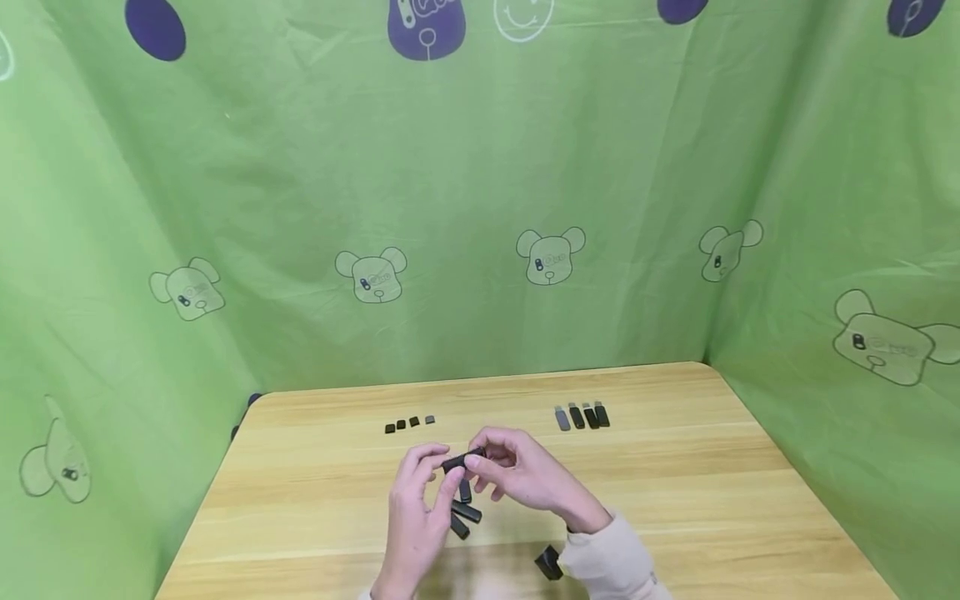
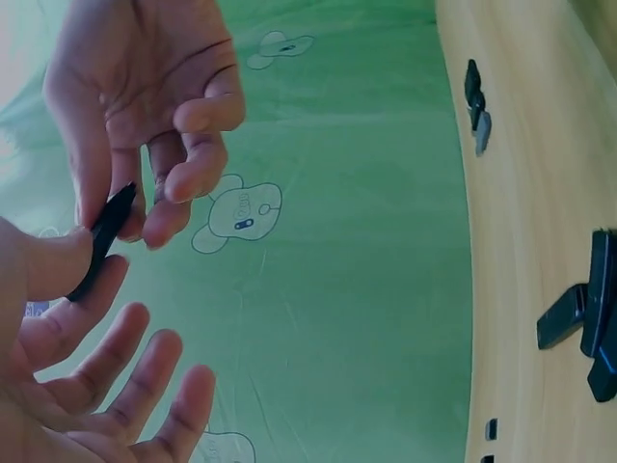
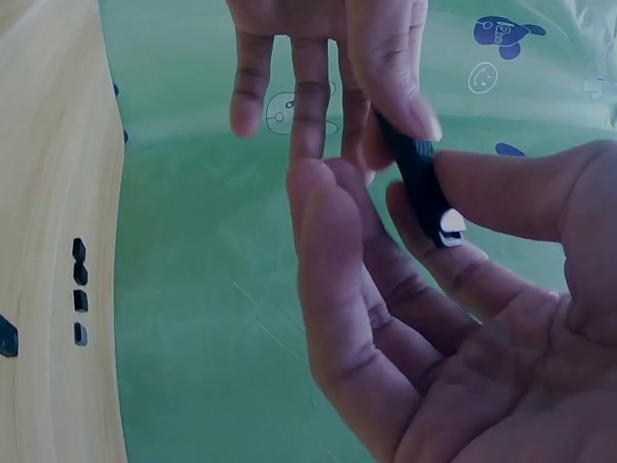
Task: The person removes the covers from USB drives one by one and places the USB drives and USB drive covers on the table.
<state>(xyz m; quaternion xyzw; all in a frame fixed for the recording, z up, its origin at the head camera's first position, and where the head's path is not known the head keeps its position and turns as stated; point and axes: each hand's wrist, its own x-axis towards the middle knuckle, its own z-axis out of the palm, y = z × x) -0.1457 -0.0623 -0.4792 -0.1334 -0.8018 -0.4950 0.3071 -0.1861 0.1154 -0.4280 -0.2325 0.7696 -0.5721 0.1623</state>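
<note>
Partly covered by left hand and right hand, black stick with a pale end, above wooden table. Pinched by both, thumbs against fingers; left's other fingers spread, right's bent. Below, loose black sticks, partly hidden. Beside right sleeve, black object, hard to make out. Farther back, four small pieces and four capless-looking sticks.
</note>
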